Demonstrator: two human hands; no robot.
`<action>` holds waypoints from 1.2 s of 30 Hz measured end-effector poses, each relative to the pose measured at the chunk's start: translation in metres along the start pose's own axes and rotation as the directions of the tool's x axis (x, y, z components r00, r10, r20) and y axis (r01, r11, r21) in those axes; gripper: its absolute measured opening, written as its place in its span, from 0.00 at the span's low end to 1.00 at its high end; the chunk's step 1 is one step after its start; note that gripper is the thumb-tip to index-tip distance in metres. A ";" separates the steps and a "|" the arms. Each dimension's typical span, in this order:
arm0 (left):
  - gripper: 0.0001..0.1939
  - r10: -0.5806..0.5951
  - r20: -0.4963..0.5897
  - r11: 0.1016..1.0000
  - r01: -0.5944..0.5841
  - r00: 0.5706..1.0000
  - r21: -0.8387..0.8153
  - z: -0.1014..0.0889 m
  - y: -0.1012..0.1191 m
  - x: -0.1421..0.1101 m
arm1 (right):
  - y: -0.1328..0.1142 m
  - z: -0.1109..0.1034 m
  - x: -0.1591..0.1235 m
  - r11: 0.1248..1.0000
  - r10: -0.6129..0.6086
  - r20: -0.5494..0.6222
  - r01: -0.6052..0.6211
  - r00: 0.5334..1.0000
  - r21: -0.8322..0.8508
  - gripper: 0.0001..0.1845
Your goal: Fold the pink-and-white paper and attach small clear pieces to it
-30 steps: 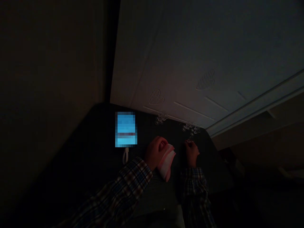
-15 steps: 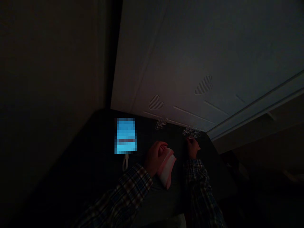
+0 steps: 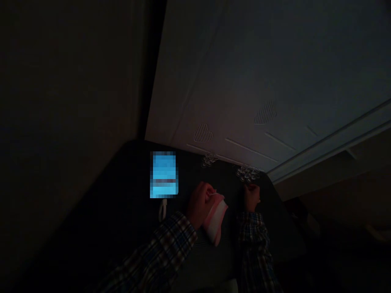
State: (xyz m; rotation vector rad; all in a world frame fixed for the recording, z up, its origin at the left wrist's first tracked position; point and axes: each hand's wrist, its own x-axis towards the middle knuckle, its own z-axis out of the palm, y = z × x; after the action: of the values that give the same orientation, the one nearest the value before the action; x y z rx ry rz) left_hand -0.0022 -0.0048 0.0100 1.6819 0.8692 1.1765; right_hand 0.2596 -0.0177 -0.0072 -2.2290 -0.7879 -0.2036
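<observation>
My left hand (image 3: 200, 203) is closed on the upper edge of a pink and white sock (image 3: 215, 221), whose toe end points down toward me. My right hand (image 3: 252, 197) is beside it to the right, with thumb and fingers pinched together; whatever they hold is too small and dark to make out. Just beyond the right fingertips lies a pile of small, shiny, curled pieces (image 3: 248, 173), apart from the hand. A smaller pile of similar pieces (image 3: 209, 159) lies farther left, against the white panel.
The room is very dark. A lit, blurred-out screen (image 3: 164, 175) with a pale cable loop (image 3: 162, 211) below it is left of my hands on the dark tabletop (image 3: 128, 203). A white panel with heart-shaped grooves (image 3: 232, 81) rises behind; a wall (image 3: 67, 81) is at left.
My right hand has drawn back from the larger pile toward me, its fingers staying pinched. The left hand still grips the sock in about the same spot. The view has shifted slightly.
</observation>
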 end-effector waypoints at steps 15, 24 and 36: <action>0.07 -0.158 -0.274 0.986 0.138 0.949 -0.092 -0.007 -0.001 0.006 | -0.054 -0.009 -0.054 0.781 -0.566 0.197 0.445 0.800 0.438 0.14; 0.10 -0.169 -0.230 0.984 0.151 0.958 -0.094 -0.005 -0.004 0.003 | -0.097 0.034 -0.037 0.662 -0.742 0.329 0.560 0.585 0.498 0.18; 0.14 -0.083 -0.153 0.995 0.074 0.985 -0.063 -0.002 0.000 0.003 | -0.108 0.051 -0.028 0.649 -0.761 0.404 0.599 0.508 0.469 0.21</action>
State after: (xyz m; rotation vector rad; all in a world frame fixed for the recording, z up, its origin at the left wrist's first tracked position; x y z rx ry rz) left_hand -0.0033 -0.0016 0.0116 1.5117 0.9797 1.2793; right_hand 0.1686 0.0615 0.0118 -1.5734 -1.9268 0.2232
